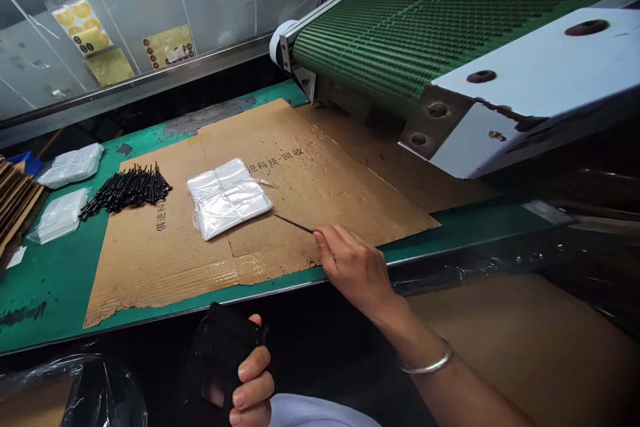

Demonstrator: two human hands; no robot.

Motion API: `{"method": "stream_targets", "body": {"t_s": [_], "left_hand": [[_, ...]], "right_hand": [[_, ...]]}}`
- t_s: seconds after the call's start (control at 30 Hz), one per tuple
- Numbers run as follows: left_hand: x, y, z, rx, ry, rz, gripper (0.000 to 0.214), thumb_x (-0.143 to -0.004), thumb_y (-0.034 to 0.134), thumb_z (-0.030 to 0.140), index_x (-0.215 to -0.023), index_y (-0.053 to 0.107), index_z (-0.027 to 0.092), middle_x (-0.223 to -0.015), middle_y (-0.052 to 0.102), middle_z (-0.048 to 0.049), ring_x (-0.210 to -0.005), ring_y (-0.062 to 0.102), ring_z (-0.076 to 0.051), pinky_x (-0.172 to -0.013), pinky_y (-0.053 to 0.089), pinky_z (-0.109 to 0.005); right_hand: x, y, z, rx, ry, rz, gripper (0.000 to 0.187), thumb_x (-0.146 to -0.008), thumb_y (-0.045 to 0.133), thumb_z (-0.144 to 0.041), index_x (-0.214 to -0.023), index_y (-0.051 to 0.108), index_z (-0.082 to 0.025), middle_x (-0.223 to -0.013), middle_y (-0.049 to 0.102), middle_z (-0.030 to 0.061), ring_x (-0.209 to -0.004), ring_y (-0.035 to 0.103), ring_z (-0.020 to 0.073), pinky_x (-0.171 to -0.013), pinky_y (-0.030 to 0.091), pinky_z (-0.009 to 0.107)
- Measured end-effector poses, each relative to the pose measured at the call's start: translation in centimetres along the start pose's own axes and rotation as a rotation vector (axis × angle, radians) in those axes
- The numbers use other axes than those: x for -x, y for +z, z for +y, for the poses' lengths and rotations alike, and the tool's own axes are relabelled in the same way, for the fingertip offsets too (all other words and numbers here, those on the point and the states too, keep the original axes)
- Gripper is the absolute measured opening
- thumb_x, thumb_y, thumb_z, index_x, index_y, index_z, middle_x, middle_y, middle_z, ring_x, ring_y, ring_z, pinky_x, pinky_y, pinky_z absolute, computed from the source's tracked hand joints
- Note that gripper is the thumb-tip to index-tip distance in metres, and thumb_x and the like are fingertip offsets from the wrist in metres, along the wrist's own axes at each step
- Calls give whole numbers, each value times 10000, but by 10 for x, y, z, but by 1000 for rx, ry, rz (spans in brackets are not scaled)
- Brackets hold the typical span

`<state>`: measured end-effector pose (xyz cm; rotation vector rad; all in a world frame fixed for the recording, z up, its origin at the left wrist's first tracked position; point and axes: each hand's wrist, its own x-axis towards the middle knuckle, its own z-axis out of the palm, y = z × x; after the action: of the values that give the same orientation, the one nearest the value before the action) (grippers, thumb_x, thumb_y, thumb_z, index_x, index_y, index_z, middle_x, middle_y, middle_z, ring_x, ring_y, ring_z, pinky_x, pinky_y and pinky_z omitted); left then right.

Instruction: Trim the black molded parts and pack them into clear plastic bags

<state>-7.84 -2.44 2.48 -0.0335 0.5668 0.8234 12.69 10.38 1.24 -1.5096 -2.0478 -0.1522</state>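
My left hand (254, 380), low in the view, has its fingers wrapped round a dark black object (215, 347) with a smooth, shiny patch; its exact kind is hard to make out. Over the front edge of the bench, my right hand (356, 268) pinches the end of a thin black stick (296, 223). The stick points left, its far tip close to a stack of clear plastic bags (233, 197) on a flat cardboard sheet (305, 193). A heap of similar black sticks (130, 188) lies left of that stack.
More plastic bags (63, 215) and another bag bundle (73, 165) lie on the green bench (45, 283). Cardboard pieces (17, 203) stand at the far left. A green conveyor belt (380, 33) with a white side rail (545, 80) overhangs the right. Clear plastic (100, 387) hangs below.
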Motion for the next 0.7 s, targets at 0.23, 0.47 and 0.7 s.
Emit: {"method": "stream_targets", "body": {"t_s": [0.23,0.47,0.7], "left_hand": [[-12,-16,-19,310,242,-152,311,-719,647,254,-1021,653,184,-571,370,52,-434,351,-17,-306,223,-48],[-25,-21,-22,271,535,174,218,-692,671,284,-897,691,216,-686,580,-26,-620,540,-130,-520,483,-218],[-42,-22,-36,207,615,223,164,-696,702,295,-854,691,254,-899,689,-52,-805,629,-188,-628,482,-259]], "right_hand": [[-6,10,25,256,90,45,238,-893,395,-228,-882,613,-134,-843,594,141,-802,491,294,-646,357,380],[38,-25,-62,-697,-442,-56,439,-922,303,-516,-1126,448,-156,-935,595,103,-905,547,216,-783,471,362],[26,-19,-83,-975,-267,-138,210,-912,383,-192,-1097,485,-191,-926,635,76,-830,604,171,-734,516,305]]}}
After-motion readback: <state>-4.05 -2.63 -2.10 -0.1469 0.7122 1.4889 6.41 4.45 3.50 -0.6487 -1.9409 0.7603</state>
